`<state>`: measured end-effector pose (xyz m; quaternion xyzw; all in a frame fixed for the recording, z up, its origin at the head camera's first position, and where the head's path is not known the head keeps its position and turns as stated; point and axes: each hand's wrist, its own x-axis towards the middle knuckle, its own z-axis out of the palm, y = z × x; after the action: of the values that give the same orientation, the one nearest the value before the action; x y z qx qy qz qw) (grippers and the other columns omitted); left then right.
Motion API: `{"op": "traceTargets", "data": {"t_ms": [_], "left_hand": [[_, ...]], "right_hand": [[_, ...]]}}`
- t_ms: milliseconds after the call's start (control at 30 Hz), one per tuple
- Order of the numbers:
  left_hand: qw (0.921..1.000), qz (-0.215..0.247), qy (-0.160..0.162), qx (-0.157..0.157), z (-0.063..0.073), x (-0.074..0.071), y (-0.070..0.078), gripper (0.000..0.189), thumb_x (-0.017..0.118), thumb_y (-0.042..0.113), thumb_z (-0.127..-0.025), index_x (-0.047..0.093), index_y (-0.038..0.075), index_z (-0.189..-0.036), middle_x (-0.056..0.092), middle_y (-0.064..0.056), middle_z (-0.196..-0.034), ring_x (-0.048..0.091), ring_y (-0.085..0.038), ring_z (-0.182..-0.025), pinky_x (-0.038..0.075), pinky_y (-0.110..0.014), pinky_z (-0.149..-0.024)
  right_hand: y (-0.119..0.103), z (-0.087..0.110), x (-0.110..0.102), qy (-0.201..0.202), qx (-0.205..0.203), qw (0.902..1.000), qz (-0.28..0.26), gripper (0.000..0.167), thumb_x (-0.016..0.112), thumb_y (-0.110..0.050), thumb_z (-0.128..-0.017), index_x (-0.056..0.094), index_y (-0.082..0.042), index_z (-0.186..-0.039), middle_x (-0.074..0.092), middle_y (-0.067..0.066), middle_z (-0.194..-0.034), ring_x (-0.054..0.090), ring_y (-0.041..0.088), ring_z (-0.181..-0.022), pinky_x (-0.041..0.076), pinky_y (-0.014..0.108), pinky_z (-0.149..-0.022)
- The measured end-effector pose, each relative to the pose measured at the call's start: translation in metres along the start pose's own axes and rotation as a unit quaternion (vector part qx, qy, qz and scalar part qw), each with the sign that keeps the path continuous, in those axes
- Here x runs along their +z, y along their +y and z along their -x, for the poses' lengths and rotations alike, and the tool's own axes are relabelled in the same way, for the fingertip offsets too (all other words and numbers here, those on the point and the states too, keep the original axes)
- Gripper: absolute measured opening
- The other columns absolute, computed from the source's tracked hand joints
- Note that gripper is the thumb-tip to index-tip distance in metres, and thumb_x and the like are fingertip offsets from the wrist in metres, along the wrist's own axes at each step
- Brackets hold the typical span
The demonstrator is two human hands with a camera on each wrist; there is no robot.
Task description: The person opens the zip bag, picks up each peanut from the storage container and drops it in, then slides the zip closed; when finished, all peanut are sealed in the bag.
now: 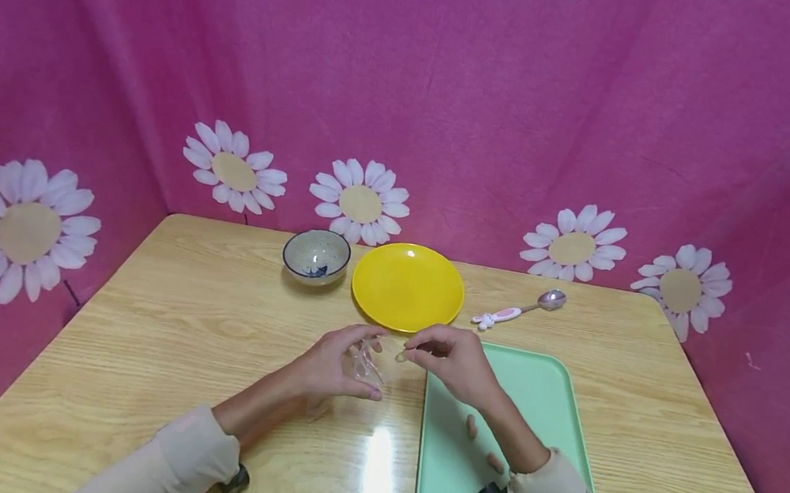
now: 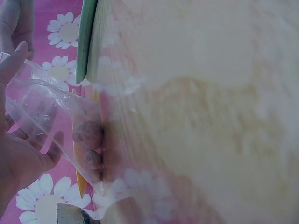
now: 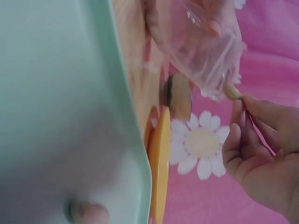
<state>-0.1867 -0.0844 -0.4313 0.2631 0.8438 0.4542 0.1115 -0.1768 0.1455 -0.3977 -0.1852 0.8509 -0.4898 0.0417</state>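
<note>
My left hand (image 1: 328,365) holds a clear plastic bag (image 1: 368,364) over the table, thumb and fingers curved around its mouth. Several round brown nuts (image 2: 93,158), likely peanuts, sit at the bottom of the bag in the left wrist view. Close to the bag's opening, my right hand (image 1: 455,365) pinches a small tan peanut (image 3: 232,92) between thumb and forefinger. Below the right forearm, two brown peanuts (image 1: 471,427) lie on the light green tray (image 1: 539,379).
Beyond the hands stands a yellow plate (image 1: 408,287), with a speckled bowl (image 1: 316,257) at its left. A spoon with a pink-and-white rabbit handle (image 1: 503,315) lies to the plate's right. A pink flowered cloth (image 1: 451,109) hangs behind the wooden table (image 1: 181,321).
</note>
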Motion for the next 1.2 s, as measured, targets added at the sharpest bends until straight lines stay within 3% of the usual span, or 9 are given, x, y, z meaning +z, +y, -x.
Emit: {"op": "traceTargets", "data": {"t_ms": [200,533,733,867,967,1100,1200], "left_hand": [[0.9997,-0.016,0.005,0.017,0.0,-0.001,0.0,0.081,0.086,0.034,-0.067,0.047,0.016,-0.135,0.06,-0.002,-0.119,0.054,-0.021,-0.113,0.042,-0.044,-0.099],[0.9998,-0.012,0.007,0.011,0.001,-0.001,0.001,0.079,0.086,0.027,-0.069,0.046,0.014,-0.136,0.062,-0.005,-0.118,0.054,-0.021,-0.11,0.042,-0.045,-0.098],[0.9999,-0.009,0.009,0.007,0.001,-0.001,0.002,0.079,0.086,0.025,-0.068,0.047,0.013,-0.136,0.062,-0.005,-0.118,0.054,-0.021,-0.11,0.041,-0.045,-0.099],[0.9999,-0.008,0.008,0.008,0.001,-0.001,0.001,0.079,0.086,0.025,-0.068,0.046,0.012,-0.136,0.061,-0.003,-0.118,0.053,-0.021,-0.111,0.041,-0.045,-0.1],[0.9999,-0.007,0.007,0.013,0.001,-0.001,0.001,0.079,0.086,0.025,-0.068,0.046,0.012,-0.136,0.061,-0.003,-0.118,0.054,-0.021,-0.112,0.041,-0.045,-0.099],[0.9999,-0.009,0.009,0.008,0.001,0.0,0.0,0.078,0.086,0.026,-0.067,0.048,0.015,-0.134,0.062,-0.002,-0.119,0.054,-0.021,-0.114,0.041,-0.045,-0.101],[0.9999,-0.008,0.01,0.004,0.002,0.0,0.0,0.077,0.086,0.026,-0.067,0.048,0.017,-0.134,0.062,-0.001,-0.119,0.054,-0.021,-0.114,0.04,-0.045,-0.101]], "right_hand": [[-0.006,-0.001,0.009,-0.018,-0.012,0.9998,-0.003,0.013,0.071,-0.014,-0.084,0.073,-0.008,-0.096,0.071,0.007,-0.091,0.064,0.013,-0.078,0.054,0.02,-0.07],[-0.004,0.009,-0.009,-0.035,0.002,0.9993,0.008,0.015,0.068,-0.014,-0.087,0.072,-0.012,-0.101,0.071,0.004,-0.099,0.066,0.015,-0.089,0.055,0.027,-0.081],[0.008,0.019,-0.023,-0.041,0.019,0.9979,0.047,0.016,0.069,-0.014,-0.086,0.071,-0.006,-0.1,0.071,0.006,-0.095,0.064,0.013,-0.087,0.054,0.03,-0.08],[0.021,0.029,-0.032,-0.063,0.034,0.994,0.083,0.015,0.071,-0.014,-0.084,0.072,-0.008,-0.098,0.071,0.005,-0.093,0.063,0.011,-0.085,0.052,0.024,-0.076],[0.031,0.037,-0.036,-0.084,0.046,0.9922,0.08,0.012,0.071,-0.013,-0.083,0.072,-0.008,-0.095,0.071,0.003,-0.089,0.062,0.01,-0.081,0.051,0.021,-0.072],[0.042,0.044,-0.038,-0.108,0.043,0.991,0.068,0.01,0.071,-0.01,-0.083,0.071,-0.005,-0.092,0.07,0.003,-0.084,0.063,0.008,-0.076,0.051,0.02,-0.067],[0.048,0.048,-0.04,-0.113,0.029,0.9891,0.09,0.008,0.072,-0.008,-0.081,0.071,-0.006,-0.089,0.07,0.001,-0.081,0.062,0.005,-0.073,0.051,0.019,-0.066]]}}
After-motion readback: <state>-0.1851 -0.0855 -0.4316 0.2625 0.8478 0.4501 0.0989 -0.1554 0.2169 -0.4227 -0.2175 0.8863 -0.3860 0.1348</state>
